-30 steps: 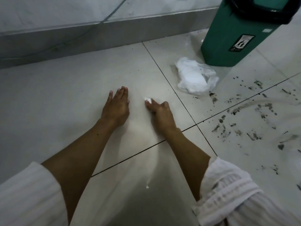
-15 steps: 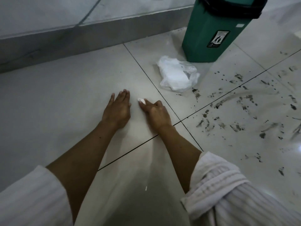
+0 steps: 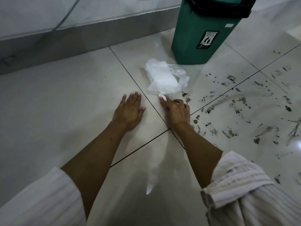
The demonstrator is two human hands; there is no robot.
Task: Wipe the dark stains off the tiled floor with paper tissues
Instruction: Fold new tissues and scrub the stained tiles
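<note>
The right hand [image 3: 176, 111] pinches a small tissue [image 3: 162, 97]; dark stains [image 3: 234, 108] lie at its three o'clock, nearer than the flat, open left hand [image 3: 130, 110].

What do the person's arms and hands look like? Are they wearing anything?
Both hands, left hand and right hand, are bare, with no gloves or rings showing. The forearms are bare too. White ribbed sleeves are pushed up toward the elbows.

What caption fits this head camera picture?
Right hand pinches a tissue scrap beside a tissue bag; stains remain.
</note>
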